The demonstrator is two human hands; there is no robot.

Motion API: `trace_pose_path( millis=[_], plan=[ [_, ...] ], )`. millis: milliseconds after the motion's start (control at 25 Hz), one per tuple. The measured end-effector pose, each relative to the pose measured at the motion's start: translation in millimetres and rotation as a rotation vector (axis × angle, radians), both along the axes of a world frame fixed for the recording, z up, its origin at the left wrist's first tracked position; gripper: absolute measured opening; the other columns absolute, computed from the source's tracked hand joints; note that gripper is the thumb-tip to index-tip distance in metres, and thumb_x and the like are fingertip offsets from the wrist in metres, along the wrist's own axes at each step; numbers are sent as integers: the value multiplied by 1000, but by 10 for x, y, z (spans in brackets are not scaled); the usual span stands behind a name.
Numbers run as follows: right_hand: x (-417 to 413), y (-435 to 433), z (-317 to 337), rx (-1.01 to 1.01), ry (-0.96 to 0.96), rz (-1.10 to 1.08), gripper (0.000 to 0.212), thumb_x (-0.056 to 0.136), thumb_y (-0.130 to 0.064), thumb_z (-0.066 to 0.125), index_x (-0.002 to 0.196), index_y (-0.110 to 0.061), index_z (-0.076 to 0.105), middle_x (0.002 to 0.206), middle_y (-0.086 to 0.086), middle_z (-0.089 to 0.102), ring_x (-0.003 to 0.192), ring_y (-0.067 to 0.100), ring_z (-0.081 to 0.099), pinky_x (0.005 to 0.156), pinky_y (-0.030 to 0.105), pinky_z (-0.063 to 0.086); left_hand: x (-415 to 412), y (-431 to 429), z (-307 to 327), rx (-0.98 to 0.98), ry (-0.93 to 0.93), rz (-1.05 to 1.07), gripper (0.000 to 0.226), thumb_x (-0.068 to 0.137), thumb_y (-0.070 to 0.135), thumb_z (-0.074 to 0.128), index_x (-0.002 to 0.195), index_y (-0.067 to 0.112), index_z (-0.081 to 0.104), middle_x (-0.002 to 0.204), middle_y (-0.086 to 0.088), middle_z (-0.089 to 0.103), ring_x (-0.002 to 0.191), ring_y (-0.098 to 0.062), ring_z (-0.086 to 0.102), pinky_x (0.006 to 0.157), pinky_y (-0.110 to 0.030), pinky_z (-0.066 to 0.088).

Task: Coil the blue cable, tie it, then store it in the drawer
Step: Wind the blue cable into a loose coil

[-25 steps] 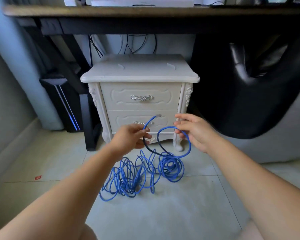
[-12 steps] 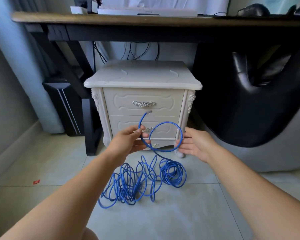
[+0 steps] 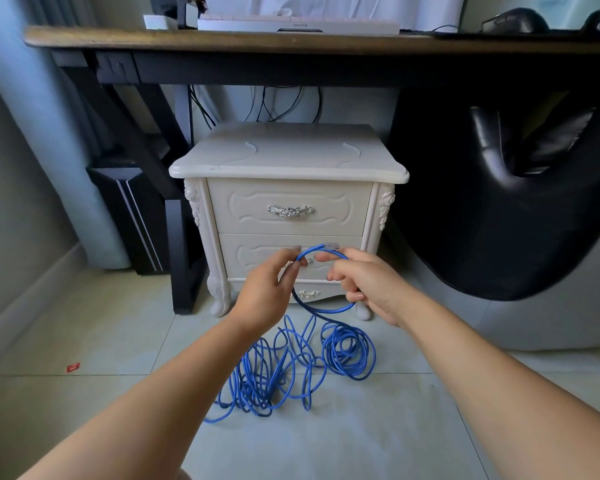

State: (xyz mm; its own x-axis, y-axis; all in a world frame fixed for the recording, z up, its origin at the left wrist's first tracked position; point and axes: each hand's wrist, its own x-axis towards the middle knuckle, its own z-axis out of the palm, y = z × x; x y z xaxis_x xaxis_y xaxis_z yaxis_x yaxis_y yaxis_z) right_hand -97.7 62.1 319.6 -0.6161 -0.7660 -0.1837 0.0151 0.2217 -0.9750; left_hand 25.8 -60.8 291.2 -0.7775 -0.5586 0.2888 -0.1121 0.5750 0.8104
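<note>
A long blue cable lies in a loose tangle on the tiled floor in front of a white two-drawer nightstand. One small loop of it is raised in front of the lower drawer, which is closed, as is the upper drawer. My left hand pinches the loop near the cable's clear plug end. My right hand grips the loop's right side, fingers curled round it. The two hands are close together.
A dark wooden desk spans the top, with a black leg left of the nightstand and a black computer tower beyond it. A large black and grey beanbag fills the right. A red scrap lies on the floor.
My right hand has moved left toward my left hand, closing the raised loop smaller. The view has tilted up a little, showing more of the desk top.
</note>
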Motion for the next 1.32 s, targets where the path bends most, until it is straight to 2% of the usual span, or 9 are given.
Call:
trace_pose_path(
  millis=[80, 240, 360, 600, 800, 960, 1120, 1200, 1320],
  plan=[
    [23, 28, 40, -8, 35, 11, 16, 90, -22, 59, 98, -15, 71, 80, 0, 55, 44, 5, 25, 40, 17, 20, -1, -3, -3, 5, 20, -13, 18, 101, 17, 49, 113, 23, 62, 92, 7, 69, 90, -16, 63, 77, -16, 44],
    [3, 88, 75, 16, 71, 4, 40, 92, -50, 56, 82, -14, 71, 66, -4, 51, 41, 4, 24, 39, 17, 18, 0, -15, 2, -69, 40, -25, 31, 99, 12, 53, 123, 26, 66, 94, 0, 69, 92, -14, 66, 86, -25, 50],
    [10, 92, 73, 13, 74, 13, 36, 93, -45, 58, 79, -14, 69, 65, -3, 51, 40, 3, 24, 38, 16, 18, 1, 35, 42, 10, 58, -40, 29, 99, 13, 54, 124, 23, 66, 97, 0, 68, 90, -10, 70, 86, -23, 52],
    [-62, 111, 54, -82, -132, -1, 13, 93, -11, 59, 80, -7, 60, 65, 2, 49, 48, 8, 27, 40, 17, 18, 37, 98, 173, 508, 94, -58, 24, 99, 7, 52, 116, 11, 69, 94, -1, 72, 80, -8, 65, 78, -17, 53],
    [-56, 97, 15, -82, -174, 20, 13, 97, -11, 55, 84, -8, 55, 64, 3, 52, 48, 9, 39, 43, 18, 27, 60, 76, 200, 689, 112, -101, 21, 98, 12, 56, 103, 23, 72, 86, 9, 72, 81, -6, 65, 76, -21, 50],
    [-9, 56, -3, -87, -208, 50, 11, 99, -17, 53, 94, -8, 57, 68, 6, 57, 48, 10, 43, 42, 18, 29, 57, 116, 177, 627, 56, -86, 17, 95, 12, 60, 99, 22, 72, 83, 4, 66, 70, -2, 59, 67, -16, 47],
    [31, 22, 23, -78, -59, 93, 5, 95, -10, 59, 99, -8, 61, 73, 5, 61, 47, 5, 40, 43, 15, 29, 57, 133, 189, 541, 84, -87, 19, 96, 14, 60, 113, 21, 65, 82, 0, 66, 55, -2, 51, 56, -14, 42],
    [19, 19, 30, -97, 19, 73, 6, 94, -5, 59, 95, -10, 61, 72, 4, 61, 47, 5, 40, 43, 14, 30, 65, 142, 195, 462, 12, -128, 15, 101, 21, 51, 102, 16, 66, 71, 0, 61, 52, -4, 45, 55, -17, 40],
    [46, 8, 23, -68, 108, 108, 7, 93, -6, 61, 91, -12, 62, 69, 2, 61, 48, 6, 40, 44, 13, 33, 74, 120, 215, 486, -137, -167, 37, 104, 37, 38, 86, 11, 58, 59, 4, 40, 48, -7, 36, 56, -21, 38]
  ],
)
